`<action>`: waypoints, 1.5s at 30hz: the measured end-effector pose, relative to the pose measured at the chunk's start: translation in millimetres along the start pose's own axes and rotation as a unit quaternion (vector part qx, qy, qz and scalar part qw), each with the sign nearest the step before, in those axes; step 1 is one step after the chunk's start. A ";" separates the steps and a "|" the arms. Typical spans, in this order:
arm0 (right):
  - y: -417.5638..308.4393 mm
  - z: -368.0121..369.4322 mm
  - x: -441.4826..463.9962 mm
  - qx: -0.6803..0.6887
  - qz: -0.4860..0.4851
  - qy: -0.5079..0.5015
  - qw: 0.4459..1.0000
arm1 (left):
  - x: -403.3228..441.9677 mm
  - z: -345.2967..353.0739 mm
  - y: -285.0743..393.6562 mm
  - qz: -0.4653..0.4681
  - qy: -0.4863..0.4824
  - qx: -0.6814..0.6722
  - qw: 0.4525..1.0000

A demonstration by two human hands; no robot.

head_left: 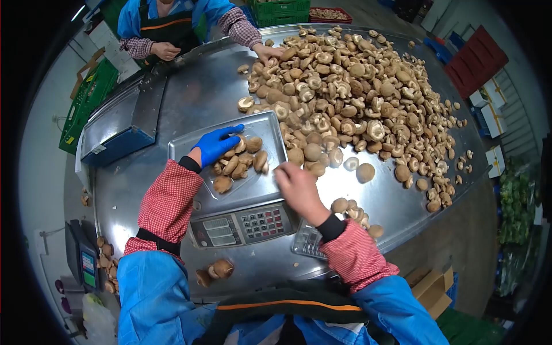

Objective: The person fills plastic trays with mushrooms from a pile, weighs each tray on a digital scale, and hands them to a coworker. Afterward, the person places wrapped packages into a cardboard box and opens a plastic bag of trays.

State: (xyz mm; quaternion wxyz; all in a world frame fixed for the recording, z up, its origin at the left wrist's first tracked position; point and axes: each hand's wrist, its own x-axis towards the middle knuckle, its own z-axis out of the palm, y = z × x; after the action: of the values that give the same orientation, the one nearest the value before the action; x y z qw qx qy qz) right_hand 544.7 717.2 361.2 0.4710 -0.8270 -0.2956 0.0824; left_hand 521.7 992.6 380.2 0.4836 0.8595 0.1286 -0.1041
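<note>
My left hand (pixel 214 146), in a blue glove, reaches over the metal tray (pixel 261 188) of a scale, its fingers spread above and against the mushrooms (pixel 240 161) lying there. Bare and slightly blurred, my right hand (pixel 300 190) is at the tray's right edge, near the big mushroom pile (pixel 356 86); its fingers are bent, and what lies under them is hidden. Below the tray, the scale's keypad (pixel 261 223) faces me. A clear plastic box (pixel 309 240) sits partly under my right wrist.
Across the table (pixel 190 86), another person's hand (pixel 268 53) touches the pile's edge. A metal box (pixel 123 115) stands at the left. Loose mushrooms (pixel 221 269) lie near the front edge, others (pixel 351 210) right of the scale. A second scale (pixel 83 256) is at lower left.
</note>
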 end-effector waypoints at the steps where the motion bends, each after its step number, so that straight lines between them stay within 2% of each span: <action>1: 7.5 -11.2 8.7 -0.040 -0.028 0.053 0.997 | 0.2 -2.3 -4.3 0.022 -0.003 0.007 1.000; 2: 21.8 -23.7 23.2 -0.124 -0.033 0.093 0.987 | 0.3 -4.1 -9.3 0.043 -0.003 0.015 0.999; 5: 58.5 -49.8 64.2 -0.308 -0.010 0.115 0.944 | -2.6 1.3 -25.2 0.084 0.123 -0.052 0.987; 6: 69.4 -50.2 74.2 -0.345 0.022 0.063 0.936 | -8.7 2.2 -28.0 0.099 0.161 -0.089 0.978; 8: 87.4 -41.4 80.2 -0.363 0.002 0.010 0.932 | -28.1 6.0 -29.6 0.132 0.238 -0.159 0.949; 11: 99.3 -31.6 76.4 -0.308 0.034 0.005 0.951 | -64.1 9.5 -34.6 0.105 0.294 -0.168 0.935; 14: 118.8 -40.5 79.5 -0.172 0.051 0.001 0.984 | -95.5 20.0 -27.3 0.103 0.336 -0.166 0.922; 15: 111.6 -42.3 82.1 -0.176 0.074 -0.013 0.982 | -105.4 25.1 -21.0 0.110 0.342 -0.171 0.918; 16: 111.7 -38.0 83.1 -0.188 0.041 0.018 0.981 | -114.2 30.0 -13.4 0.119 0.348 -0.175 0.913; 18: 108.7 -36.6 83.7 -0.160 0.041 0.033 0.986 | -131.3 45.0 5.2 0.132 0.350 -0.161 0.913; 19: 115.4 -34.7 83.7 -0.066 0.055 0.056 0.995 | -141.7 52.4 14.0 0.140 0.343 -0.159 0.915; 20: 123.4 -36.3 79.5 -0.034 0.035 0.103 0.994 | -151.7 60.8 20.9 0.146 0.335 -0.158 0.917; 22: 74.5 -50.0 65.1 0.026 0.047 0.098 0.994 | -164.4 72.7 26.0 0.151 0.337 -0.191 0.910; 23: 49.5 -52.0 59.8 0.043 -0.005 0.084 0.996 | -171.0 77.3 25.2 0.135 0.338 -0.209 0.908; 26: -8.4 -31.4 57.0 0.168 -0.048 -0.035 0.984 | -179.3 83.7 17.6 0.098 0.377 -0.243 0.888; 28: -54.2 -12.6 56.6 0.120 -0.087 -0.114 0.982 | -183.2 84.1 12.6 0.092 0.405 -0.250 0.875; 30: -87.1 18.8 60.6 0.100 -0.208 -0.109 0.967 | -185.4 89.0 7.2 0.094 0.409 -0.281 0.863; 33: -117.2 70.4 71.6 -0.055 -0.233 -0.145 0.960 | -186.8 97.8 -3.4 0.073 0.401 -0.331 0.851; 36: -118.0 105.0 76.2 -0.238 -0.280 -0.128 0.921 | -191.1 99.1 -9.4 0.079 0.402 -0.343 0.845; 38: -120.9 92.2 74.3 -0.222 -0.265 -0.113 0.931 | -196.9 95.7 -16.3 0.079 0.401 -0.351 0.842; 40: -118.2 68.3 70.4 -0.113 -0.250 -0.024 0.961 | -204.7 89.8 -24.0 0.058 0.400 -0.346 0.847; 42: -88.1 41.1 72.8 0.059 -0.163 -0.064 0.983 | -199.1 80.0 -32.6 0.082 0.422 -0.287 0.856; 43: -80.8 25.2 69.3 0.067 -0.103 -0.055 0.991 | -192.7 72.2 -35.9 0.094 0.431 -0.256 0.860; 45: -54.5 -1.3 62.6 0.132 0.010 -0.064 0.989 | -171.3 48.9 -33.5 0.130 0.440 -0.044 0.887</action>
State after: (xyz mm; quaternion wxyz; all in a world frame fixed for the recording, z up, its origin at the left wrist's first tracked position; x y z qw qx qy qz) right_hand 573.7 772.5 415.9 0.5554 -0.7533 -0.3035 0.1785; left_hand 346.3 946.8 380.2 0.4242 0.8038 0.2202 0.3542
